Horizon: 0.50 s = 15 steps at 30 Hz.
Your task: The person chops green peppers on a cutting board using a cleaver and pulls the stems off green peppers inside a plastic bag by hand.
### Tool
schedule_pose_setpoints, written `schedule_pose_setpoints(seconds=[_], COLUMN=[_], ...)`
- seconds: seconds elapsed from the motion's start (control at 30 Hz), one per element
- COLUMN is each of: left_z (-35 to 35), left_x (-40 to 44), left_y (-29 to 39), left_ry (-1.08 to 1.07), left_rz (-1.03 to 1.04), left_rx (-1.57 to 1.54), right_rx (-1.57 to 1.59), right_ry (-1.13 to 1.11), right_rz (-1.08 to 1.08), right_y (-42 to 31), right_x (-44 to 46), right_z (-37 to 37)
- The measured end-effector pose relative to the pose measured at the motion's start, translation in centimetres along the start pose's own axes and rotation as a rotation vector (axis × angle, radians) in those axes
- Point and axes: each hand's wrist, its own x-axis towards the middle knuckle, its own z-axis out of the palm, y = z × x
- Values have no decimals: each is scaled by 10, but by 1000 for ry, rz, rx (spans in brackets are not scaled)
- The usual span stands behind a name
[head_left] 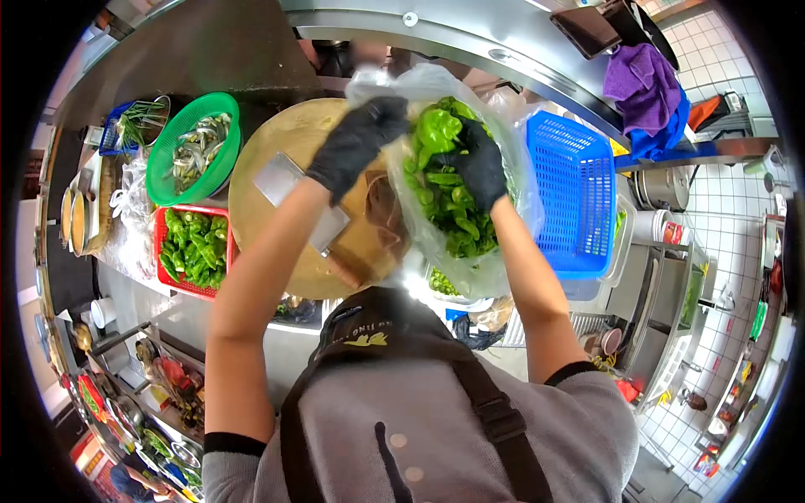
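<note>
A clear plastic bag [518, 180] full of green peppers [461, 226] lies open in front of me, overlapping the right side of a round chopping board [277, 134]. My left hand [360, 142], in a black glove, is closed at the bag's left edge, its fingers slightly blurred. Inside the bag, my right hand [478, 168], also black-gloved, curls round peppers at the top of the pile; its fingertips are partly hidden. Beneath my left forearm, a cleaver [278, 178] rests flat on the board, partly covered by the arm.
Right of the bag stands a blue plastic basket [573, 270]. On the left are a green colander [157, 176] of small fish and a red basket [191, 290] of green peppers. A purple cloth [641, 88] hangs at the upper right. Metal shelving stands lower left.
</note>
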Motion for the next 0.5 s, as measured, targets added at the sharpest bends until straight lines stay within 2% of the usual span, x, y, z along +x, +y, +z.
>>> schedule_pose_setpoints(seconds=[0.03, 0.1, 0.13, 0.23, 0.27, 0.3, 0.37, 0.4, 0.43, 0.5], left_z=[17, 36, 39, 24, 17, 3, -35, -56, -70, -94], left_x=[-9, -26, -33, -84, -106, -125, -167, -187, -207, -234], left_y=[-8, -3, -3, 18, 22, 13, -22, -42, -42, -74], left_ry=[34, -10, 12, -24, 47, 151, 361, 461, 570, 837], left_rz=[-32, -14, -71, 38, 78, 78, 82, -42, -109, 76], left_rx=[-134, -24, -147, -75, -22, 61, 237, -11, -32, 110], right_rx=[-10, 82, 132, 122, 291, 237, 198, 98, 41, -508], right_ry=[46, 34, 25, -43, 110, 233, 150, 89, -152, -273], right_rz=[-22, -8, -3, 165, 28, -63, 14, -102, 14, -305], right_y=[-1, -41, -61, -86, -95, -98, -101, -86, -54, -22], right_x=[-16, -44, -53, -72, -80, -90, -111, -117, -125, -136], right_z=[1, 10, 14, 13, 28, 41, 72, 99, 122, 171])
